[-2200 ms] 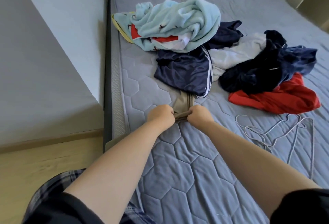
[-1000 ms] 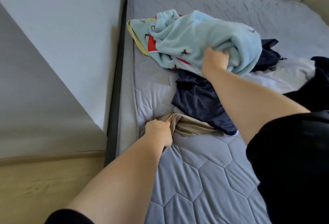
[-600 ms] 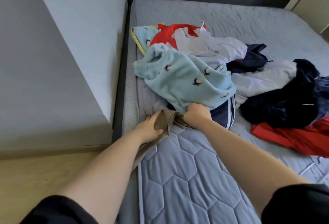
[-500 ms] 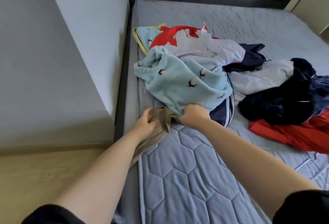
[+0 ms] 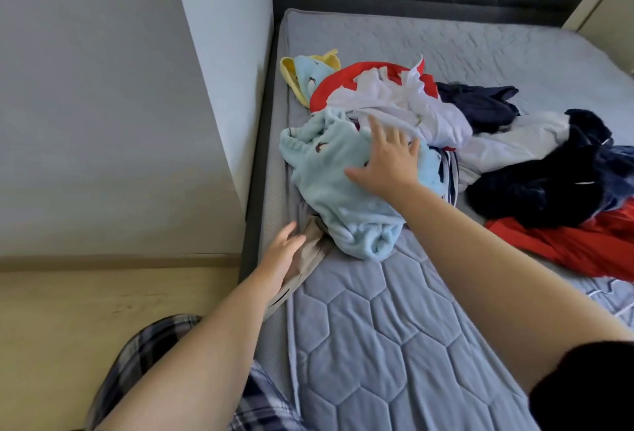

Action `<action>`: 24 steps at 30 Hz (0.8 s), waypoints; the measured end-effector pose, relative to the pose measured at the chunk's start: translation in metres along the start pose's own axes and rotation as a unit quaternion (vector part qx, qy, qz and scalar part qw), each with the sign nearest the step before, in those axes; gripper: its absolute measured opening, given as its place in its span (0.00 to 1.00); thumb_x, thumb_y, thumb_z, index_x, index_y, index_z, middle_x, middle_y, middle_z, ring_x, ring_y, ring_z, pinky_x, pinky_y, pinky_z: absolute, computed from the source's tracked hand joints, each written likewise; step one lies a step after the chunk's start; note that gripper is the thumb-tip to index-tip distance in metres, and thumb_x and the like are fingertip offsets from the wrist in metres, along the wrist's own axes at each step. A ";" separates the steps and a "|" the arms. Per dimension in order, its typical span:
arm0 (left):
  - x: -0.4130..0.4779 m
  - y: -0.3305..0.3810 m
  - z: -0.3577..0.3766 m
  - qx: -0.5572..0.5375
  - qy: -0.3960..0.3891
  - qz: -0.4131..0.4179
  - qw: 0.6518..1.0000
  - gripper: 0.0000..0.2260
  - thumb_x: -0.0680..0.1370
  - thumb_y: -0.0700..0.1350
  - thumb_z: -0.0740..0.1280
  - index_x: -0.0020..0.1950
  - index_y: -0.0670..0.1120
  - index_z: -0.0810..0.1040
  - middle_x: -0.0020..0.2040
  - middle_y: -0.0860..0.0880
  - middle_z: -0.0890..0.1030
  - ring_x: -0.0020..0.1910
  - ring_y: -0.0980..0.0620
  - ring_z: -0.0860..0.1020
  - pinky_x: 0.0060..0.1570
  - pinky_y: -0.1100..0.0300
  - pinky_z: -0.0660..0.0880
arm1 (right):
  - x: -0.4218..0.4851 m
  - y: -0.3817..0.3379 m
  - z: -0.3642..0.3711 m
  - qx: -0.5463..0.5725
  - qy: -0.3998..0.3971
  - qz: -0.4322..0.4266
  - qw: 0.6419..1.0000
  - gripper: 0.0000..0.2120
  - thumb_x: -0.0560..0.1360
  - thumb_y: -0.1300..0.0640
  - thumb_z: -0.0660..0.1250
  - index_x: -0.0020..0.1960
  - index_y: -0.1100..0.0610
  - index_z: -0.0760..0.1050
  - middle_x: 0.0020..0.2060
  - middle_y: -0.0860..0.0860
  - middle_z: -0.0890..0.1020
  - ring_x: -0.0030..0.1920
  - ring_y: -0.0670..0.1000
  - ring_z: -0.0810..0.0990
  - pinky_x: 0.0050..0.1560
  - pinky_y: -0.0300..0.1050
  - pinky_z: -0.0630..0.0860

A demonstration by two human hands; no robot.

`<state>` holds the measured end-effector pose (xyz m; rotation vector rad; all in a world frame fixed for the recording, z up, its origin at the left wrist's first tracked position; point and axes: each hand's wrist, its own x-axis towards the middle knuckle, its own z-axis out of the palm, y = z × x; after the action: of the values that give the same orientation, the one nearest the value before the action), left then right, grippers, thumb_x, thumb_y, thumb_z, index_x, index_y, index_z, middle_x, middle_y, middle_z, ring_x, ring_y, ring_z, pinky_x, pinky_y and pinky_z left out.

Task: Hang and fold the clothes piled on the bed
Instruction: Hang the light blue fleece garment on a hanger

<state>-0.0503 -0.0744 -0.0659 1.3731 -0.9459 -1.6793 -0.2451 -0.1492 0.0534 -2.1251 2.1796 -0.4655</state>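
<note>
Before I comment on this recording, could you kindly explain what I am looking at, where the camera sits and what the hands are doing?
There is no machine here: a person works with bare hands, and the single camera is worn on their head, looking forward and down, so the arms enter from below. The surface is a quilted grey mattress carrying a pile of clothes: a light blue fleece garment, a white garment, a dark navy garment and a red garment. The right hand lies flat, fingers spread, on the fleece. The left hand rests with straight fingers on a beige garment poking out from under the fleece at the bed's edge. Neither hand grips anything.
</note>
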 end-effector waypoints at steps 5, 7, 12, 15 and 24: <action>-0.004 0.012 -0.017 -0.286 -0.016 -0.075 0.955 0.20 0.82 0.51 0.56 0.75 0.50 0.62 0.73 0.44 0.66 0.71 0.47 0.67 0.68 0.54 0.63 | -0.045 0.015 0.036 -0.003 -0.236 0.013 0.972 0.18 0.71 0.51 0.64 0.59 0.51 0.69 0.40 0.46 0.74 0.46 0.53 0.77 0.43 0.44 0.68; -0.004 0.013 -0.019 -0.335 -0.006 -0.080 0.939 0.22 0.81 0.52 0.57 0.75 0.51 0.62 0.72 0.44 0.68 0.69 0.45 0.69 0.63 0.53 0.66 | -0.060 0.007 0.037 -0.026 -0.243 -0.058 0.968 0.14 0.72 0.48 0.63 0.57 0.46 0.71 0.44 0.45 0.76 0.48 0.51 0.76 0.46 0.43 0.67; -0.013 0.016 -0.015 -0.282 -0.079 -0.088 0.952 0.25 0.75 0.57 0.65 0.68 0.45 0.73 0.62 0.40 0.78 0.60 0.45 0.78 0.59 0.52 0.73 | -0.095 -0.018 0.025 0.043 -0.409 -0.106 0.905 0.13 0.67 0.38 0.67 0.42 0.47 0.75 0.39 0.44 0.80 0.43 0.49 0.79 0.43 0.44 0.75; -0.008 0.009 -0.019 -0.183 -0.020 -0.050 0.982 0.28 0.69 0.52 0.72 0.68 0.52 0.72 0.57 0.44 0.82 0.55 0.45 0.81 0.53 0.50 0.77 | -0.101 -0.025 0.017 0.173 -0.409 -0.017 0.896 0.22 0.69 0.30 0.63 0.40 0.49 0.79 0.29 0.41 0.78 0.31 0.39 0.76 0.34 0.34 0.71; -0.006 0.012 -0.012 0.141 0.121 0.083 0.979 0.07 0.74 0.45 0.70 0.46 0.56 0.75 0.39 0.53 0.79 0.40 0.54 0.78 0.35 0.64 0.70 | -0.067 0.000 0.038 -0.132 -0.020 -0.119 0.984 0.38 0.72 0.66 0.62 0.77 0.47 0.52 0.75 0.61 0.51 0.74 0.63 0.52 0.72 0.61 0.50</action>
<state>-0.0365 -0.0750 -0.0543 1.5924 -1.1517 -1.2552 -0.2328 -0.0896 0.0064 -2.5234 2.0754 -0.1487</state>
